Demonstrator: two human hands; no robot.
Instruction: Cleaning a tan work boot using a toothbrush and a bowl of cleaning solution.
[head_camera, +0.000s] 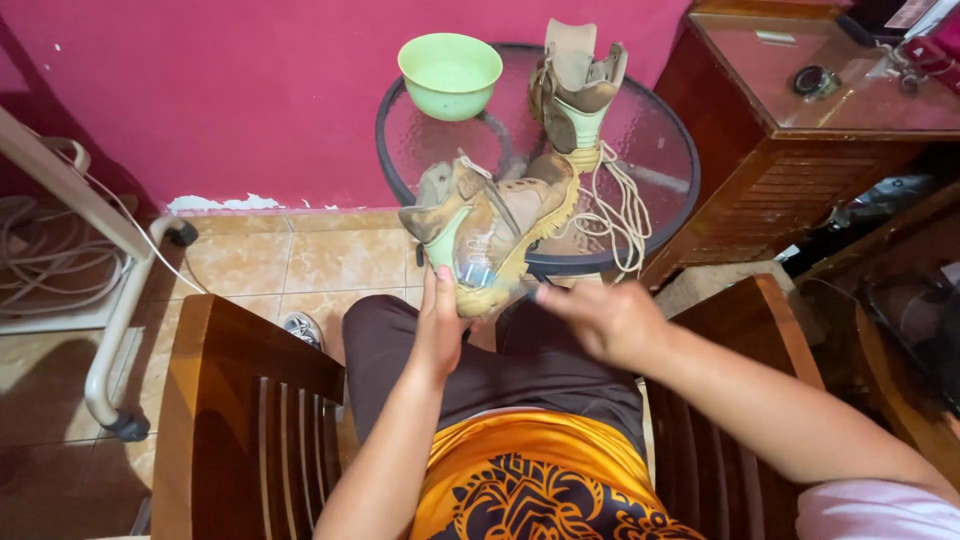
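A tan lace-up boot (500, 225) with a pale green lining and yellow sole lies on its side at the near edge of a round glass table (650, 150). My left hand (440, 325) grips the boot from below at its heel end. My right hand (600, 318) is blurred just right of the boot's sole, fingers bunched, and I cannot tell if it holds anything. A second matching boot (577, 95) stands upright at the back of the table, its cream laces (615, 215) trailing over the glass.
A light green bowl (450, 73) sits at the table's back left. Wooden chair arms (250, 400) flank my lap. A wooden cabinet with a glass top (800, 120) stands to the right. A pink wall is behind, with a white metal frame (110, 300) and cables on the left.
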